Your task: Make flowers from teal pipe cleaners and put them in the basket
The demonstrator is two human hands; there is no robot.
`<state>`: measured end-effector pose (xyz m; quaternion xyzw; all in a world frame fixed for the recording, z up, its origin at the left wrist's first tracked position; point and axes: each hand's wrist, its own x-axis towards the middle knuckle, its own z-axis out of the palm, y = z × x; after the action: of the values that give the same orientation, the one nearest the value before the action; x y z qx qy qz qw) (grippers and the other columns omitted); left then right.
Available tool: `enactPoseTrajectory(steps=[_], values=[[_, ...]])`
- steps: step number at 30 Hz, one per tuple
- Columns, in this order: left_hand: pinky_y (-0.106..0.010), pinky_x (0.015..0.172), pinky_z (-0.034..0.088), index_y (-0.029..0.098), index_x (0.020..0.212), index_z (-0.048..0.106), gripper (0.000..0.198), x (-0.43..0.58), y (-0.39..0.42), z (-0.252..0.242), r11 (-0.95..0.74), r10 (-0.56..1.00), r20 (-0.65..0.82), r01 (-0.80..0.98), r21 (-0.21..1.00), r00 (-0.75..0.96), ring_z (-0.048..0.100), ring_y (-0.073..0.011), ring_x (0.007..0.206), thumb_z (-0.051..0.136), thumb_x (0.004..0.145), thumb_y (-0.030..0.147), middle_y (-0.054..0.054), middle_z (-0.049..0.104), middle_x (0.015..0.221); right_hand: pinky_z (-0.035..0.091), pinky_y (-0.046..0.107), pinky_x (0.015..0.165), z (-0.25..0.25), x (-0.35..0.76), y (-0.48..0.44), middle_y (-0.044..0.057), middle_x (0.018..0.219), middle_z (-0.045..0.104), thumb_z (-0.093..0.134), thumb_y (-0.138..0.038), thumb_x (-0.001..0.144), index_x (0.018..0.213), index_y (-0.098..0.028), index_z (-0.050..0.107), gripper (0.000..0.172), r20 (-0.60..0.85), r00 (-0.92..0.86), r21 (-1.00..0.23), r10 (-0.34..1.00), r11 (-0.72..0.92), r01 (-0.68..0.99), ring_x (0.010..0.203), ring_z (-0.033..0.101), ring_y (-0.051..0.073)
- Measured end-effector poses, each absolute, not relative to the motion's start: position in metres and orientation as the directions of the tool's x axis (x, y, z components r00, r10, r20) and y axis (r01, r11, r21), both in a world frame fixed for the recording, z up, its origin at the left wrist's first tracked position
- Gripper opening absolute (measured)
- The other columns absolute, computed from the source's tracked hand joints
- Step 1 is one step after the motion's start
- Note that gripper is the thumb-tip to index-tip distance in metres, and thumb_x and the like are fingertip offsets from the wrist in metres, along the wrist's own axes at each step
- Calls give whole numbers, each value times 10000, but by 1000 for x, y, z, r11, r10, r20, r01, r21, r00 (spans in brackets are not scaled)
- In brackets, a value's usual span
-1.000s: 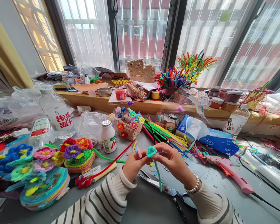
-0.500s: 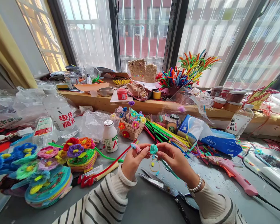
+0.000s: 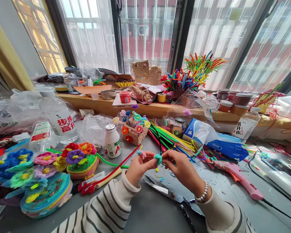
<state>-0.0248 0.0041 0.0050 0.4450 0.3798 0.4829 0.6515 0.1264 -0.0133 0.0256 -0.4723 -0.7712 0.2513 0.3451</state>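
Observation:
Between my hands is a small teal pipe-cleaner flower [image 3: 157, 158], made of curled fuzzy loops. My left hand [image 3: 138, 168] pinches it from the left with thumb and fingertips. A pink and light-blue fuzzy piece [image 3: 142, 153] shows at the left hand's index finger; whether it is worn or held I cannot tell. My right hand [image 3: 181, 166], with a beaded bracelet [image 3: 203, 191] at the wrist, is closed at the flower's right side, fingertips pinched on its teal pipe cleaner. Below the hands, large scissors [image 3: 169, 194] lie on the grey table with their blades pointing left.
A pink glue gun [image 3: 242, 179] lies at right. Pipe cleaners [image 3: 171, 139] spread behind my hands, beside a woven flower basket [image 3: 135, 137] and a white bottle [image 3: 113, 141]. Layered discs with fuzzy flowers [image 3: 48, 197] stand at left. Jars [image 3: 241, 100] line the windowsill.
My right fingers have closed in tighter beside the teal flower, and the teal strand that hung below them no longer shows. The flower has turned slightly. The view has shifted a little.

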Motion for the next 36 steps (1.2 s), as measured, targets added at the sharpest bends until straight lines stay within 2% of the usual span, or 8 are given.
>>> enactPoseTrajectory(steps=[2, 5, 8, 11, 18, 26, 33, 36], values=[[-268, 587, 465, 111, 709, 578, 260, -25, 4, 6, 162, 948, -75, -264, 951, 309, 563, -132, 609, 680, 489, 209, -22, 609, 628, 399, 232, 560, 25, 127, -13, 9, 669, 576, 475, -209, 724, 722, -175, 549, 82, 332, -320, -655, 887, 461, 599, 604, 521, 121], [-258, 582, 461, 90, 691, 610, 256, -27, 4, 9, 229, 918, -145, -196, 953, 368, 568, -128, 572, 685, 479, 213, -28, 615, 592, 396, 228, 548, 27, 129, -13, 7, 639, 580, 481, -232, 722, 720, -179, 565, 99, 320, -367, -639, 874, 484, 597, 578, 518, 119], [-250, 568, 460, 92, 647, 624, 228, -29, 4, 11, 307, 891, -210, -193, 932, 402, 577, -133, 562, 694, 462, 204, -15, 610, 542, 397, 214, 508, 31, 134, -13, -3, 595, 573, 475, -283, 725, 713, -174, 562, 139, 246, -425, -689, 871, 466, 556, 496, 510, 98], [-253, 553, 458, 100, 642, 621, 212, -31, 4, 11, 353, 858, -229, -203, 913, 459, 587, -140, 547, 691, 473, 207, -20, 616, 529, 395, 198, 457, 37, 138, -13, 2, 586, 568, 486, -355, 703, 683, -159, 554, 209, 137, -445, -782, 885, 372, 500, 467, 508, 90], [-238, 523, 443, 129, 731, 607, 234, -33, 4, 12, 416, 776, -211, -232, 879, 595, 605, -162, 571, 668, 524, 217, -39, 639, 591, 358, 167, 396, 43, 143, -13, 11, 570, 562, 502, -375, 676, 695, -128, 563, 255, 3, -475, -907, 880, 202, 369, 452, 499, 76], [-168, 412, 412, 130, 602, 574, 163, -30, -1, 11, 454, 735, -201, -249, 855, 648, 573, -106, 442, 674, 513, 222, -15, 628, 530, 315, 144, 359, 50, 149, -15, -2, 566, 560, 500, -356, 685, 707, -127, 562, 238, -91, -574, -951, 814, 99, 291, 404, 462, 46], [-215, 533, 457, 158, 814, 591, 254, -33, -6, 20, 480, 616, -172, -193, 856, 769, 605, -139, 594, 639, 570, 209, -39, 641, 686, 313, 135, 348, 50, 148, -17, -12, 546, 557, 518, -332, 671, 680, -130, 558, 207, -136, -598, -955, 790, 55, 291, 390, 459, 41], [-220, 522, 455, 149, 779, 606, 222, -35, -7, 20, 458, 592, -168, -157, 875, 788, 602, -143, 584, 633, 572, 223, -47, 639, 659, 307, 131, 347, 50, 148, -18, -14, 557, 559, 516, -319, 673, 684, -136, 558, 188, -160, -606, -952, 779, 39, 303, 398, 469, 42]])
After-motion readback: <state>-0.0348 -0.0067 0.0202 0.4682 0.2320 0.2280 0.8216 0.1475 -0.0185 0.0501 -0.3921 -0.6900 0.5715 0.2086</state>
